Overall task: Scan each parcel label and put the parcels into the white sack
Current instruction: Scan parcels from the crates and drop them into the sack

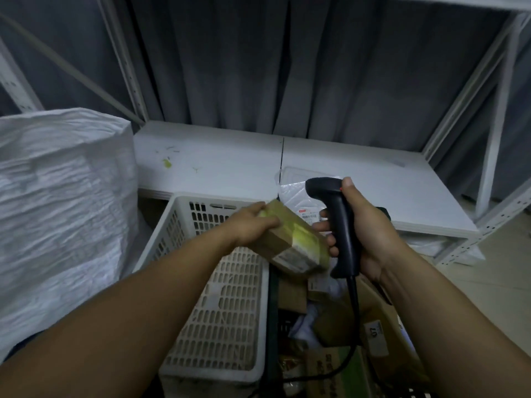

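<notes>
Head view: a small cardboard parcel (293, 242), banded with yellow-green tape, is held tilted above the near right corner of a white slotted plastic basket (221, 308). Its label (290, 258) is blurred and cannot be read, and its far end is covered by the left hand (253, 225), which is clasped over the top. A black pistol-shaped scanner (336, 225) is gripped by the right hand (365, 234), fingers wrapped round the handle, just beside the parcel; its window is turned away and unseen. Its cable (353, 311) is led down over a dim heap of cartons (344, 326), partly cut off by the lower edge. A crinkled woven white sack (57, 211) is stood at the left, its mouth not discernible. Open room is offered by the flat white shelf board (215, 162) behind the basket.
</notes>
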